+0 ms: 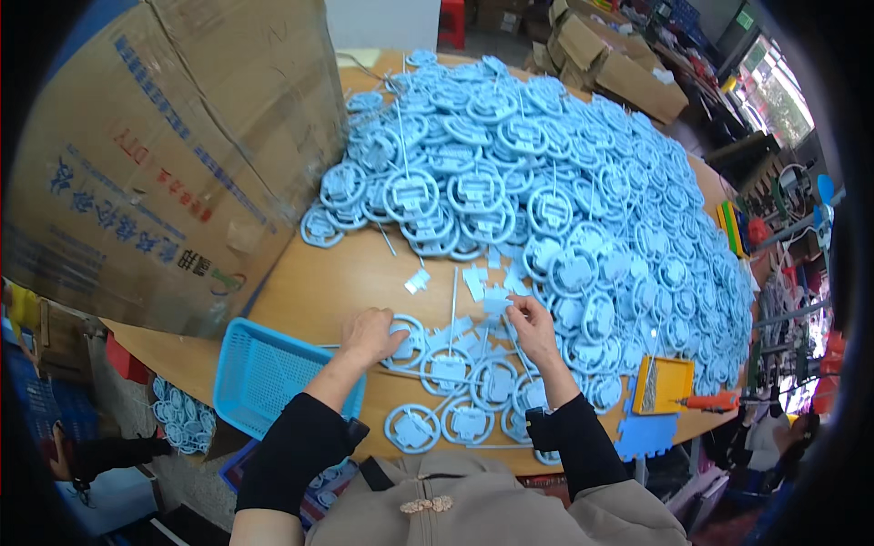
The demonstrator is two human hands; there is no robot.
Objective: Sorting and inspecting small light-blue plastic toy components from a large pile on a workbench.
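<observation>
My left hand (367,335) is curled at the left edge of a light blue ring-shaped plastic part (407,343), its thumb over the rim. A thin rod shows just left of that hand. Between thumb and fingers of my right hand (533,328) is a small flat light blue plastic piece (496,301). Similar flat pieces (473,283) lie scattered beyond and between my hands. Close to me, several ring parts (468,422) with flat plates in their middles are spread on the tabletop. A pale blue rod (454,305) lies between my hands.
A large heap of blue ring parts (555,209) covers the table's far and right side. The blue basket (238,382) sits left, beside a big cardboard box (173,164). At right are a yellow tray (681,371), an orange-handled tool (715,400) and a blue mat (648,439).
</observation>
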